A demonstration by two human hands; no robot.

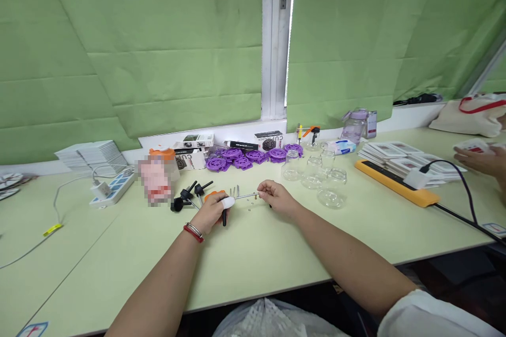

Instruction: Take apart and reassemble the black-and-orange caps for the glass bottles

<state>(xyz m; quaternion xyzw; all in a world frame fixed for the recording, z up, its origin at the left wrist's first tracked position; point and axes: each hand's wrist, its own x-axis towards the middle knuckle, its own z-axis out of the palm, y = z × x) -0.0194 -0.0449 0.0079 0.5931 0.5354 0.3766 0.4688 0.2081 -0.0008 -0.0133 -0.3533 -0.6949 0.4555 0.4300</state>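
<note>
My left hand (213, 211), with a white cover on the thumb, is closed around a black-handled part (224, 217). A thin metal rod (245, 196) runs from it to the right. At the rod's far end, the fingers of my right hand (276, 199) are pinched together. Something dark shows under that hand, too hidden to name. Just left of my left hand lie several black knob-like parts with metal rods (187, 193). An orange piece (214, 195) is partly hidden behind that hand. Tiny metal bits (249, 209) lie under the rod.
Purple round parts (237, 159) and printed boxes (190, 159) line the back. Clear jars (332, 197) stand right of my right hand. An orange power strip (395, 181) and stacked cards (389, 151) are farther right, near another person's hand (480, 160). A white power strip (113, 189) sits left.
</note>
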